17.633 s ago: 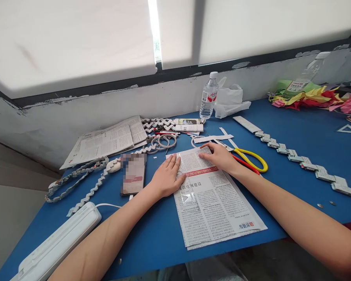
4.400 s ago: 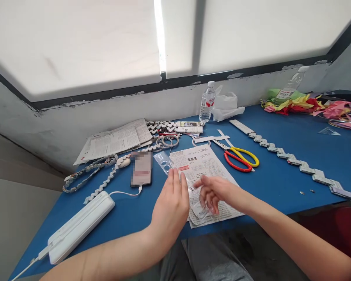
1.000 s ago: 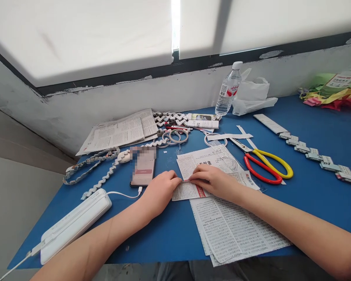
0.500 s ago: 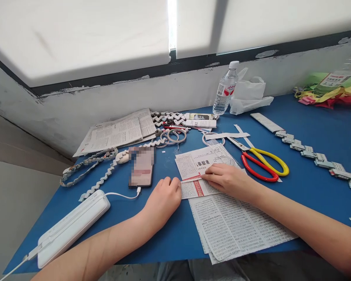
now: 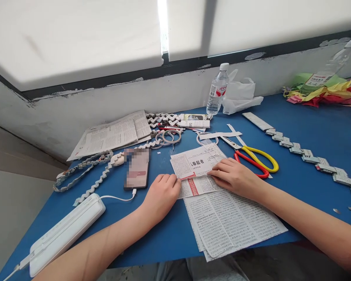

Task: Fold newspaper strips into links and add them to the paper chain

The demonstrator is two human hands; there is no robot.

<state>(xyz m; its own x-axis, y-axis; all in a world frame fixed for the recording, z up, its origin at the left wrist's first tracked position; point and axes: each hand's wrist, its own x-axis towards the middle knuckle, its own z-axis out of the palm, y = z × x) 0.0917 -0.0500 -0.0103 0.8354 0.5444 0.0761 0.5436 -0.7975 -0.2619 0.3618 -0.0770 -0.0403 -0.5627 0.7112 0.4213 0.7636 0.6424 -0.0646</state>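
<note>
Bright, even daylight reaches you through the white blinds, blown to glare at the gap. Your left hand and right hand cast only faint shadows. Wide-angle distortion bends the edges; 1 phone screen is pixelated.

Blue flat-topped table, as seen from your seat. Nearest your edge lies a printed newspaper sheet, its far part folded over along a red-banded crease. To your left are a dark smartphone, a long white plastic device and a folded stack of newspaper. To your right are scissors with red and yellow handles and a zigzag chain of folded newsprint. By the wall stand a clear plastic water bottle, a white plastic bag and a heap of coloured paper.
</note>
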